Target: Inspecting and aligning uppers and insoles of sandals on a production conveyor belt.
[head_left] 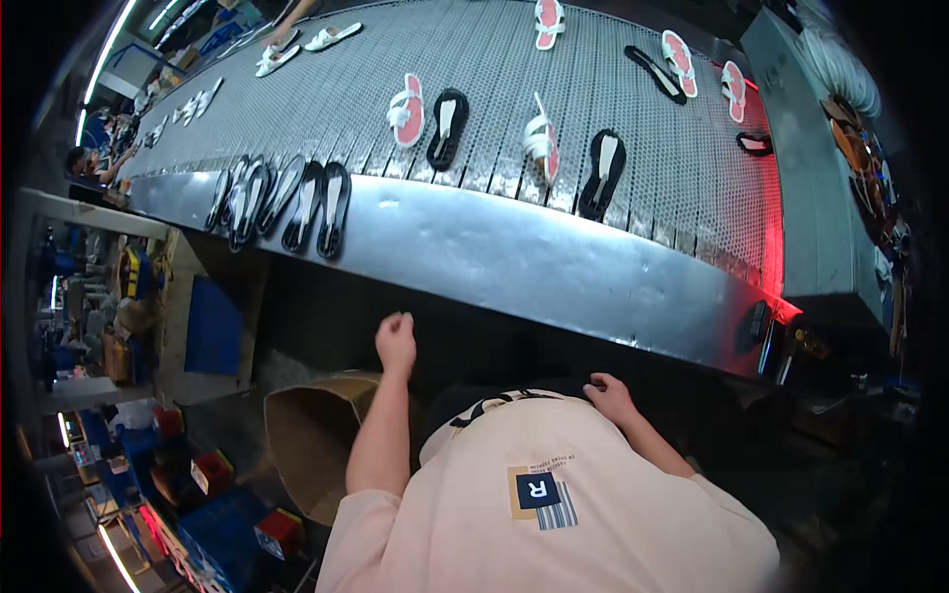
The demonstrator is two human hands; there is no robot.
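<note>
My left hand hovers in front of the metal ledge, fingers curled closed and no object showing in them. Down by my waist, my right hand is also loosely closed, with nothing visible in it. Several black shoe soles lie side by side across the ledge, left of my left hand. On the conveyor mesh beyond are white sandals with pink insoles, such as one sandal beside a black sole. Farther right, a white sandal tilts on its side near another black sole.
An open cardboard box stands beside my left forearm. At the conveyor's right end is a grey cabinet, lit red along its edge. Another person's arm reaches over white sandals at the far left. Workers sit farther down the line.
</note>
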